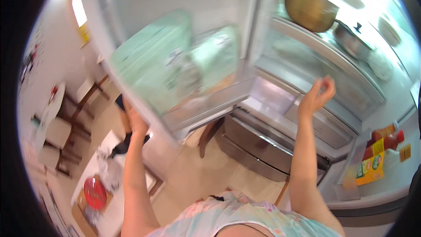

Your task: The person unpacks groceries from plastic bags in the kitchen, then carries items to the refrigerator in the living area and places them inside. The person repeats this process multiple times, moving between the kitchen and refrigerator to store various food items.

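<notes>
An upright refrigerator stands in front of me with both its doors swung out. My left hand (135, 120) rests on the outer edge of the left refrigerator door (154, 118); how its fingers lie there is blurred. That door's bin holds pale green packages (158, 52) and a clear bag. My right hand (317, 95) is raised before the lower shelves, fingers curled loosely, touching nothing. Above it, a brass-coloured pot (309, 8) and a lidded metal pot (352, 41) sit on a shelf beside a white plastic bag (380, 64).
Sauce bottles (393, 140) and a yellow packet (370, 171) stand in the right door's bin. Below is a closed dark drawer (256, 141). At lower left, a white table (113, 217) bears a red round item (95, 192) and a plastic bag; chairs (59, 133) stand beyond.
</notes>
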`<state>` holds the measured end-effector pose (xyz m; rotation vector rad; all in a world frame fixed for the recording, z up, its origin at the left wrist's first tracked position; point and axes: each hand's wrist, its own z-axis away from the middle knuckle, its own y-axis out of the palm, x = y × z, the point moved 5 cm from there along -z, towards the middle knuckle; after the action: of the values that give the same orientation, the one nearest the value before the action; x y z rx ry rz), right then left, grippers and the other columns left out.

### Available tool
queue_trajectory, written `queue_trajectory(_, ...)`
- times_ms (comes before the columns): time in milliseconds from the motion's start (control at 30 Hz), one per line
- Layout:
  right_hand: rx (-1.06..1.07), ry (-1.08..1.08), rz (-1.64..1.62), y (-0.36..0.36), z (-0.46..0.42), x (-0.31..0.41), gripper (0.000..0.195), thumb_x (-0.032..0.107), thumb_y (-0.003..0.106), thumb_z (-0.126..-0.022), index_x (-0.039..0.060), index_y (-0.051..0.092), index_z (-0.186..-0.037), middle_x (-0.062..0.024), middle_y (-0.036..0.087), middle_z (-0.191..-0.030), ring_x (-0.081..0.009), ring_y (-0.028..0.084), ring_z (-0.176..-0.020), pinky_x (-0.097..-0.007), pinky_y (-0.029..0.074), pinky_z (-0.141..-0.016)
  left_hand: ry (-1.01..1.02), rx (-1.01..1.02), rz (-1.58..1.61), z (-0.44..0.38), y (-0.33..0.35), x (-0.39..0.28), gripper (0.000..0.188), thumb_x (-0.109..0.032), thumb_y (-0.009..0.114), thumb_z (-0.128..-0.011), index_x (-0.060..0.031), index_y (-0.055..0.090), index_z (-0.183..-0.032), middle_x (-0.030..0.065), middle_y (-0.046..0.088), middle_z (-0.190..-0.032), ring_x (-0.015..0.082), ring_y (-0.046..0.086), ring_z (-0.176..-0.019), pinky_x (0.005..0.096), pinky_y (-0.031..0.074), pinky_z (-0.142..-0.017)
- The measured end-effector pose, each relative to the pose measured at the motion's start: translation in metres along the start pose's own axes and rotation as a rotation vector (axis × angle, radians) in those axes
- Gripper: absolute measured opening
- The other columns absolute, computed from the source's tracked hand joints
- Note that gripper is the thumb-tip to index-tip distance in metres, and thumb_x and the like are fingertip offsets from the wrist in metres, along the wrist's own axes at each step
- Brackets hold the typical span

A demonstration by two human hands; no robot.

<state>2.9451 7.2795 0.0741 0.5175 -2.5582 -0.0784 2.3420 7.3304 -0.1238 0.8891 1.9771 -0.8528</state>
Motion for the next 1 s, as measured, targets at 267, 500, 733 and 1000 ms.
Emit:
queue_trajectory(267,1.043,1.288,0.131,-0.213,0.336,-0.078,0.011,0.012,0.052,-0.078,0.0032,0.056,-0.084,-0.0023,0.054,-0.067,-0.0129,0.049,-0.059,-0.0264,0.04,-0.051,0.592,0.489,-0.677,0.012,0.069,0.006,0.03,-0.009,0.06,-0.059,-0.0041,0.06,-0.088,0.0112,0.051,-0.096,0.0273,0.043,-0.096,0.0347,0.04,-0.078)
queue_trajectory(500,1.447,1.612,0.906,-0.43,0.365,-0.12,0.008,0.009,0.054,-0.076,0.0042,0.055,-0.081,-0.0098,0.06,-0.07,-0.0195,0.057,-0.057,-0.0318,0.043,-0.048,0.623,0.669,-0.959,0.069,0.063,-0.025,0.027,-0.016,0.053,-0.065,0.0002,0.061,-0.085,0.0107,0.049,-0.1,0.0251,0.041,-0.1,0.0358,0.033,-0.081)
queue_trajectory(733,0.854,1.999,1.078,-0.536,0.346,-0.191,0.021,0.008,0.049,-0.079,0.0033,0.049,-0.099,-0.0144,0.062,-0.081,-0.0254,0.061,-0.067,-0.0375,0.048,-0.057,0.363,0.634,-1.005,0.181,0.078,-0.104,0.058,-0.013,0.053,-0.073,-0.001,0.035,-0.127,0.0116,0.052,-0.1,0.0223,0.053,-0.091,0.0362,0.042,-0.072)
queue_trajectory(1000,1.276,1.381,1.356,-0.542,0.307,-0.15,0.023,0.003,0.047,-0.078,-0.0037,0.047,-0.099,-0.0223,0.06,-0.089,-0.025,0.063,-0.06,-0.0348,0.051,-0.056,0.075,0.936,-0.816,0.225,0.057,-0.086,0.027,-0.011,0.052,-0.075,-0.0025,0.048,-0.101,0.0136,0.061,-0.089,0.029,0.062,-0.081,0.0384,0.05,-0.065)
